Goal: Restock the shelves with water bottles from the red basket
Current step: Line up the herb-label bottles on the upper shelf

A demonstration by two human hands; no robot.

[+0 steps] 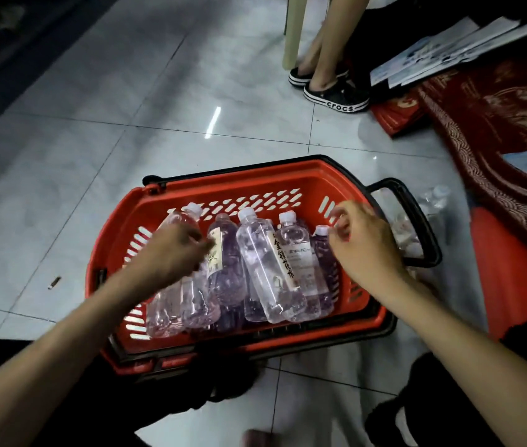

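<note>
A red basket [223,185] with black handles sits on the tiled floor below me. Several clear water bottles with white caps lie side by side in it, among them a labelled one [265,259] near the middle. My left hand [175,250] reaches over the leftmost bottles [188,298], its fingers curled down onto them; whether it grips one is hidden. My right hand [362,243] hovers over the rightmost bottle [321,253], fingers loosely bent, next to its cap, holding nothing.
Someone's legs in black clogs [336,95] stand beyond the basket beside a pale chair leg [291,33]. Red mats [494,124] and papers [442,53] lie at right. More bottles [433,201] sit right of the basket handle [417,221]. Open tiled floor spreads left.
</note>
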